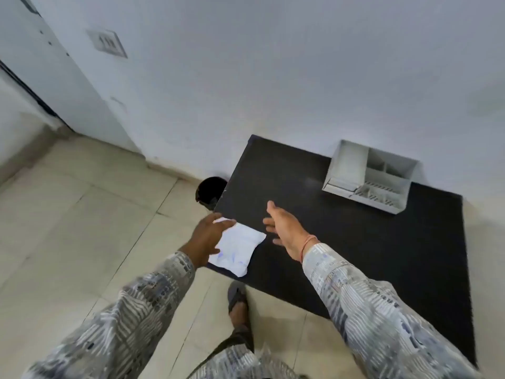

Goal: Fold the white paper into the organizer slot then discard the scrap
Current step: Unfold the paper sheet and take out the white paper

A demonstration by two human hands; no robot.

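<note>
A white paper (237, 248) with faint blue marks lies at the near left corner of the black table (355, 242). My left hand (209, 236) rests on the paper's left edge, fingers over its top corner. My right hand (284, 228) hovers open just right of the paper, fingers spread, touching nothing. A grey desk organizer (352, 168) with several slots stands at the table's back right, against the wall. A black round bin (211, 191) sits on the floor beside the table's far left corner.
The table stands against a pale wall. Beige floor tiles (82, 214) spread to the left. My sandalled foot (238, 302) is on the floor below the table's near edge. A door and a wall switch are at the upper left.
</note>
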